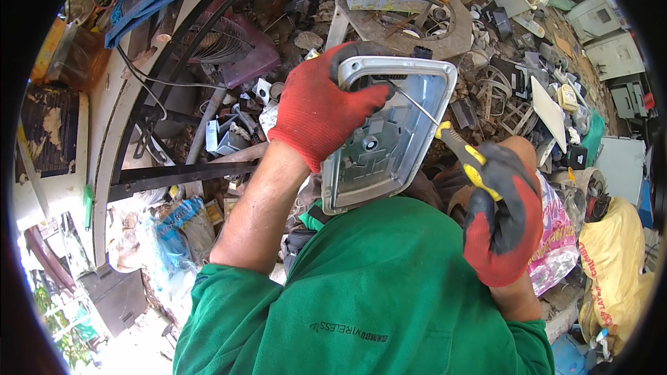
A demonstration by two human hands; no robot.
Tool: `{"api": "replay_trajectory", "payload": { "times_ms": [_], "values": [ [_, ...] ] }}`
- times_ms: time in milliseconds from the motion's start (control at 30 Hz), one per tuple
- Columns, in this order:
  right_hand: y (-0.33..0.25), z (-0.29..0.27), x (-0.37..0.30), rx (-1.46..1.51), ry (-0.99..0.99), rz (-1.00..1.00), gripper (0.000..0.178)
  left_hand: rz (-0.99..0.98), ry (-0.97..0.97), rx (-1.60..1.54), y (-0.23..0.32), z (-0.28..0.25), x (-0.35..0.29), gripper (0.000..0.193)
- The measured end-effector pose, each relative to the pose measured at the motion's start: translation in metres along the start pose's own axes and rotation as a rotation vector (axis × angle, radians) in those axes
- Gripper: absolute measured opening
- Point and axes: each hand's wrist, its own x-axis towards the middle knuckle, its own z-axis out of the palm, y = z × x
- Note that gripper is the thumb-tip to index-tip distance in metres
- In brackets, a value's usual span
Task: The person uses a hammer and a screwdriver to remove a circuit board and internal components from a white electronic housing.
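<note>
A grey metal housing (384,140), hollow and roughly rectangular with a raised rim and rounded corners, is tilted in front of my chest. My left hand (326,101), in a red glove with dark grey palm coating, grips its upper left side, thumb over the rim. In my right hand (506,208), gloved alike, is a screwdriver (464,155) with a yellow and grey handle. Its thin shaft points up and left into the upper part of the housing, near my left thumb. The tip is hard to make out there.
Scrap parts (486,97) cover the ground ahead and to the right. A black metal frame (184,179) stands on the left, with a purple fan piece (253,48) beyond it. A tray of tools (385,1) lies at the far side. A yellow sack (615,264) sits at the right.
</note>
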Motion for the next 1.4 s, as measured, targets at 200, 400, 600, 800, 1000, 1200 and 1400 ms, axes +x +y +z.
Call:
{"api": "replay_trajectory", "payload": {
  "times_ms": [200,400,600,800,1000,1200,1400],
  "values": [
    [-0.004,0.001,0.017,0.033,-0.129,0.147,0.057,0.086,-0.043,0.111,0.006,0.007,0.004,0.036],
    [-0.007,-0.021,0.051,-0.084,-0.307,0.225,0.045,0.117,-0.009,0.157,0.000,0.011,0.005,0.035],
    [0.016,-0.020,0.057,-0.273,-0.314,-0.143,0.041,0.179,-0.011,0.155,-0.002,0.009,0.006,0.035],
    [0.013,-0.015,0.057,-0.098,-0.168,0.121,0.048,0.057,0.030,0.042,-0.002,0.009,0.005,0.042],
    [0.009,-0.023,0.064,-0.302,-0.419,0.095,0.058,0.153,0.038,0.025,-0.019,0.009,0.010,0.048],
    [0.023,-0.012,0.070,-0.067,-0.180,-0.086,0.057,0.209,-0.080,-0.075,-0.008,-0.003,0.017,0.051],
    [0.024,-0.027,0.082,-0.180,-0.335,-0.050,0.053,0.424,-0.413,0.107,0.006,-0.034,0.044,0.046]
  ]
}}
